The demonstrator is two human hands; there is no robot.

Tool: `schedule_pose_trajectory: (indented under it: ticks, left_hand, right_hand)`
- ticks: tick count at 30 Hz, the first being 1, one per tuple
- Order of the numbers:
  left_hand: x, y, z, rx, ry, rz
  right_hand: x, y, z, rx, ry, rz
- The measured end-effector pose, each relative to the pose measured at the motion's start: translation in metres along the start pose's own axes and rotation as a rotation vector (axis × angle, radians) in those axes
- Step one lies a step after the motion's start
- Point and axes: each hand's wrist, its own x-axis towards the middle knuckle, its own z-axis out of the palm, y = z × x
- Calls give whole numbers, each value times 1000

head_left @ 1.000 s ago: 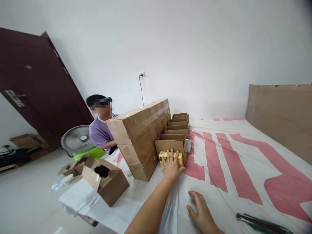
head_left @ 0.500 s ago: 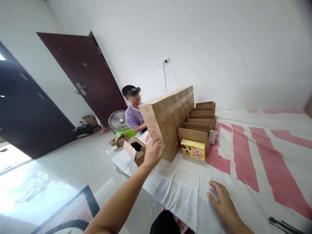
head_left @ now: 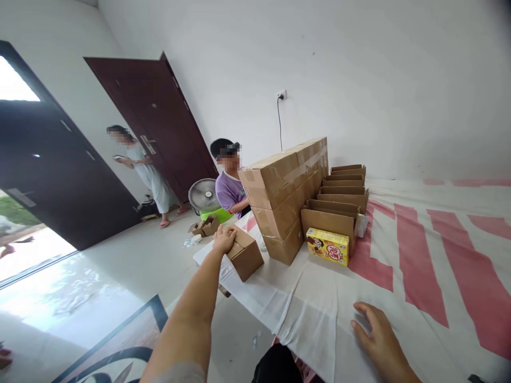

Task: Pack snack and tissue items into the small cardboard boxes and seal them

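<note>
Left hand (head_left: 224, 239) grasps the cardboard box (head_left: 247, 259) by its edge — directly beneath, touching.

Left hand (head_left: 224, 239) off the yellow printed box (head_left: 327, 247), which it covered a second ago; box front now exposed, right of centre. Hand now on top of the small brown carton (head_left: 247, 256), centre of frame; carton's dark opening, visible earlier, no longer shows. View swung left. Second person in pale clothing (head_left: 149, 173) now in view, left of frame, beside maroon door (head_left: 154, 111).
</note>
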Motion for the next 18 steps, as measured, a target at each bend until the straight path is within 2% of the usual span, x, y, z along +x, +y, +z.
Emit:
schedule_pose_trajectory:
  ticks: [5,10,14,18]
  left_hand:
    - [10,-2,-6,31,-157,-16]
    - [2,4,-21,25,-222,-16]
    - [-28,18,-24,-56,-242,60]
    - [-81,31,-23,-212,-236,187]
  right_hand:
    - [1,-4,-1,12,1,-2]
    - [3,-16,-7,89,-13,16]
    - [3,-26,-11,139,-9,34]
    - [3,-34,-15,206,16,64]
